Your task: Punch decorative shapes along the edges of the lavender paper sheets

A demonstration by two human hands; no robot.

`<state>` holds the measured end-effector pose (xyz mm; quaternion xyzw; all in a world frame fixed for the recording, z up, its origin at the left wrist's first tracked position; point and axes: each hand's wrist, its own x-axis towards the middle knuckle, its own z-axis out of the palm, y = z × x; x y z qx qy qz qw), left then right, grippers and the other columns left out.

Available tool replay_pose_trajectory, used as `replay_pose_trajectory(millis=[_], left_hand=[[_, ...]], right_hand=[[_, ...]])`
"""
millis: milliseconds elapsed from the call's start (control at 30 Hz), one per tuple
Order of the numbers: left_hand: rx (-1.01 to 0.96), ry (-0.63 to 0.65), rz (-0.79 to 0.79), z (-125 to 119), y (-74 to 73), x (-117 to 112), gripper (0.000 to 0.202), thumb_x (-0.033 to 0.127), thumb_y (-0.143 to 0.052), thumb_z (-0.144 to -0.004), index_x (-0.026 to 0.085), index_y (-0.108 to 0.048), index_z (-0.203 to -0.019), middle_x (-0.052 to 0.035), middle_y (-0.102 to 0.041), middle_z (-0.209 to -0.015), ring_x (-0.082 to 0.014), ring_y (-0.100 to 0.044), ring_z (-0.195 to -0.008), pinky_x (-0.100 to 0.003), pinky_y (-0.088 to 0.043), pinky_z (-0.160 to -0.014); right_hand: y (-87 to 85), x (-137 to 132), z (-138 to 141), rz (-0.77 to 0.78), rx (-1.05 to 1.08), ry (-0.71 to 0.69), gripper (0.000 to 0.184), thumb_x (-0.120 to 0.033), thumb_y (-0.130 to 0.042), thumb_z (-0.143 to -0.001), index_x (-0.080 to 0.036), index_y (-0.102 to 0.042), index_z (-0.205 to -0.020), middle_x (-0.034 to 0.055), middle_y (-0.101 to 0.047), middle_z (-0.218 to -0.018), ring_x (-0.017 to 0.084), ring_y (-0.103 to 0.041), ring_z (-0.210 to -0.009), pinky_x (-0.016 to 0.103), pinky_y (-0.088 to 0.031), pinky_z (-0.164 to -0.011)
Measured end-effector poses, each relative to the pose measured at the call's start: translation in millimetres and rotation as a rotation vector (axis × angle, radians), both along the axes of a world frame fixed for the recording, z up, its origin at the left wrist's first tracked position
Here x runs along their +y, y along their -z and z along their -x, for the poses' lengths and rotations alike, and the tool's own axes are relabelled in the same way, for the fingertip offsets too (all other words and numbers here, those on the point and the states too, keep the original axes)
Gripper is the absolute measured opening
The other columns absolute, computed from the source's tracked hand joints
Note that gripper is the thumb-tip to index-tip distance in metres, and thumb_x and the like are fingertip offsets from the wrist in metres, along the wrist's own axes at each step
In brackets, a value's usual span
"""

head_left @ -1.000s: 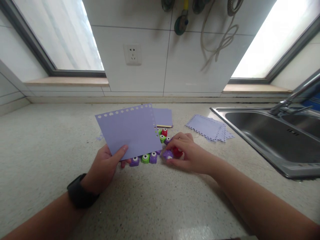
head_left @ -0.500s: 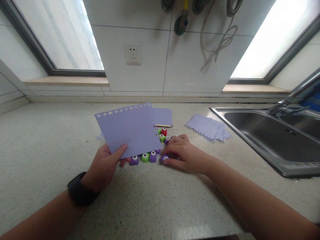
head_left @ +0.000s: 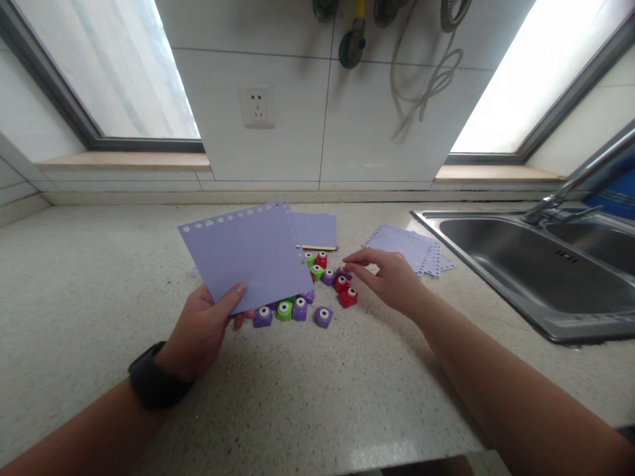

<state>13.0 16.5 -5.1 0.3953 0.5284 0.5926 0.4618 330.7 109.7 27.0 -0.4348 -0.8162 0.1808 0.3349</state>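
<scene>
My left hand [head_left: 211, 317] grips the lower left corner of a purple sheet of paper [head_left: 243, 258], thumb on top. Small shaped holes run along the sheet's top edge and right edge. My right hand [head_left: 381, 274] has its thumb and index fingertips closed on a purple craft punch [head_left: 342, 273], whose top they cover. Red craft punches [head_left: 348, 297] lie just below those fingers. One purple punch [head_left: 324, 317] sits apart at the front. Several more purple and green punches [head_left: 284, 310] stand close together, some hidden behind the sheet.
A stack of plain purple paper [head_left: 317, 230] lies behind the punches. Several hole-edged sheets [head_left: 397, 243] are fanned out to the right, beside the steel sink [head_left: 496, 264] with its tap [head_left: 550, 201]. Small paper bits [head_left: 192, 272] lie left of the held sheet. A tiled wall stands behind.
My right hand has moved up and right, from the front purple punch to one farther back, uncovering the red punches. My left hand keeps hold of the sheet. The view has shifted slightly.
</scene>
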Motion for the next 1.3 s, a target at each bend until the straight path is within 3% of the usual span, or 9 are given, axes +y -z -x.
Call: replay_pose_trajectory(millis=[200, 533, 700, 867, 1033, 1133, 1300], left_hand=[[-0.006, -0.003, -0.007, 0, -0.3, 1, 0.019, 0.032, -0.083, -0.081, 0.019, -0.071, -0.089, 0.001, -0.072, -0.067, -0.0125, -0.059, -0.047, -0.022, -0.05, -0.043], [-0.007, 0.001, 0.002, 0, -0.1, 1, 0.017, 0.032, -0.082, -0.082, 0.02, -0.071, -0.088, 0.0004, -0.072, -0.067, -0.013, -0.058, -0.047, -0.023, -0.049, -0.043], [-0.017, -0.002, -0.003, -1, -1.4, 1, 0.011, 0.028, -0.08, -0.084, 0.022, -0.071, -0.087, 0.0018, -0.071, -0.067, -0.0127, -0.057, -0.047, -0.022, -0.048, -0.043], [0.004, 0.004, 0.008, 0, -0.5, 0, 0.014, 0.031, -0.08, -0.084, 0.021, -0.072, -0.089, 0.0013, -0.071, -0.067, -0.0129, -0.057, -0.048, -0.022, -0.049, -0.044], [0.022, 0.018, 0.003, 1, 0.2, 0, 0.017, 0.034, -0.082, -0.084, 0.02, -0.071, -0.087, 0.0007, -0.072, -0.067, -0.0132, -0.058, -0.049, -0.022, -0.05, -0.046], [0.03, 0.016, 0.001, 1, -0.7, 0, 0.015, 0.032, -0.081, -0.084, 0.02, -0.072, -0.087, 0.0001, -0.072, -0.067, -0.014, -0.06, -0.049, -0.023, -0.051, -0.046], [0.031, -0.002, 0.01, 0, -1.0, 0, 0.014, 0.029, -0.081, -0.083, 0.02, -0.072, -0.089, 0.0002, -0.073, -0.068, -0.0142, -0.061, -0.048, -0.023, -0.05, -0.044]], right_hand=[[-4.3, 0, -3, -0.038, -0.09, -0.036, 0.016, -0.033, -0.066, -0.097, -0.025, -0.079, -0.1, 0.0032, -0.083, -0.092, 0.022, -0.073, -0.078, 0.042, -0.056, -0.078], [-3.2, -7, 1, 0.128, 0.064, -0.044, 0.028, -0.037, -0.063, -0.097, -0.024, -0.075, -0.118, 0.0062, -0.084, -0.094, 0.024, -0.078, -0.084, 0.042, -0.059, -0.079], [-5.7, -2, -5, 0.072, 0.09, -0.062, 0.024, -0.04, -0.069, -0.093, -0.022, -0.078, -0.107, 0.0071, -0.082, -0.094, 0.021, -0.073, -0.079, 0.039, -0.057, -0.075], [-14.2, 0, -11, -0.039, -0.18, -0.081, 0.02, -0.036, -0.063, -0.096, -0.023, -0.078, -0.094, 0.0044, -0.078, -0.083, 0.018, -0.066, -0.072, 0.035, -0.05, -0.07], [-18.6, -4, -8, 0.021, -0.505, -0.032, 0.032, -0.051, -0.064, -0.097, -0.025, -0.075, -0.082, 0.0033, -0.075, -0.074, 0.02, -0.064, -0.067, 0.034, -0.04, -0.062], [-17.7, -6, -6, 0.061, -0.587, -0.015, 0.034, -0.056, -0.067, -0.093, -0.025, -0.074, -0.081, 0.0039, -0.075, -0.072, 0.022, -0.064, -0.066, 0.034, -0.038, -0.06], [-15.2, -6, -7, 0.08, -0.575, -0.048, 0.024, -0.048, -0.07, -0.091, -0.026, -0.074, -0.081, 0.0027, -0.073, -0.069, 0.02, -0.063, -0.06, 0.033, -0.037, -0.056]])
